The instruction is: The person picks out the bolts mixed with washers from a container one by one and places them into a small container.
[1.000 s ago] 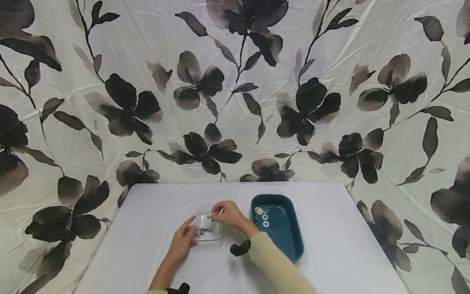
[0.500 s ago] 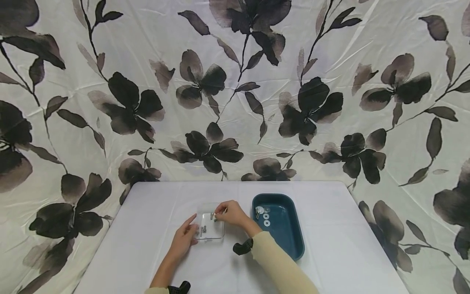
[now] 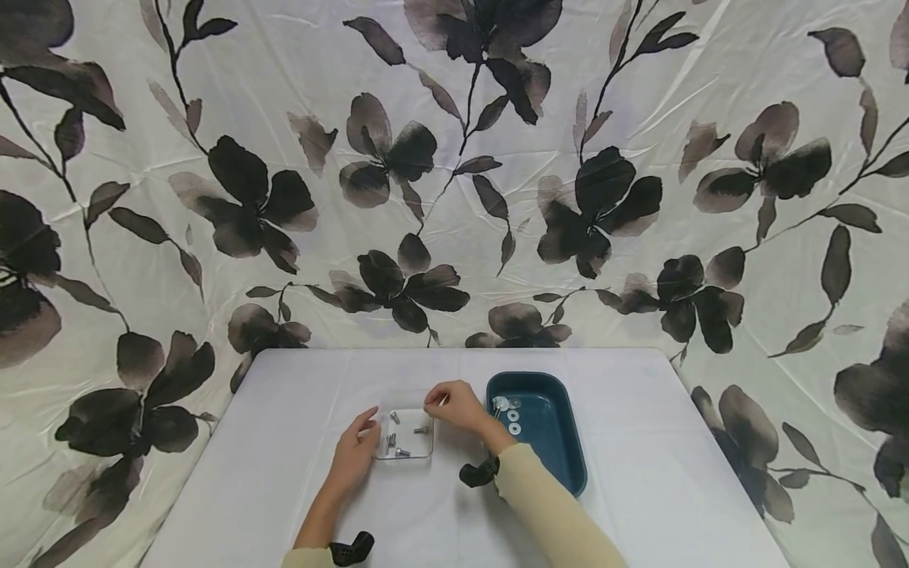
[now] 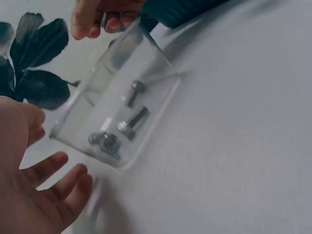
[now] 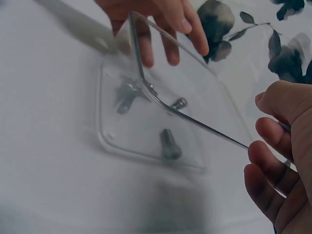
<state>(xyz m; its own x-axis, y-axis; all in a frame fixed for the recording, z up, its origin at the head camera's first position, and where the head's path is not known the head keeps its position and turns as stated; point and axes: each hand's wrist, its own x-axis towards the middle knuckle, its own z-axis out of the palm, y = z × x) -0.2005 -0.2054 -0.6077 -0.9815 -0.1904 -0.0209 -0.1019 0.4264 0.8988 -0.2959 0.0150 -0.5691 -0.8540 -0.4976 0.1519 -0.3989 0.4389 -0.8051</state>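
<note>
A clear plastic box [image 3: 405, 458] stands on the table with several metal bolts [image 3: 420, 430] lying loose on its floor. In the left wrist view a bolt [image 4: 134, 122] lies on its side near others bunched by the near wall. My left hand [image 3: 357, 450] is beside the box's left wall, its fingers spread and relaxed. At the box's right rim, my right hand [image 3: 458, 405] hovers with loosely bent fingers and nothing visible in them. The right wrist view has the right fingertips [image 5: 258, 151] close to the upper edge of the box.
To the right stands a dark teal tray [image 3: 568, 442]. Flat washers [image 3: 514, 429] and a small cluster of metal hardware [image 3: 501, 405] lie at its left side. Behind the white table [image 3: 319, 386] hangs a floral cloth [image 3: 454, 197].
My right hand let a bolt go inside the box and moved up and right to the rim. The bolts there now lie spread out. My left hand stays at the left side.
</note>
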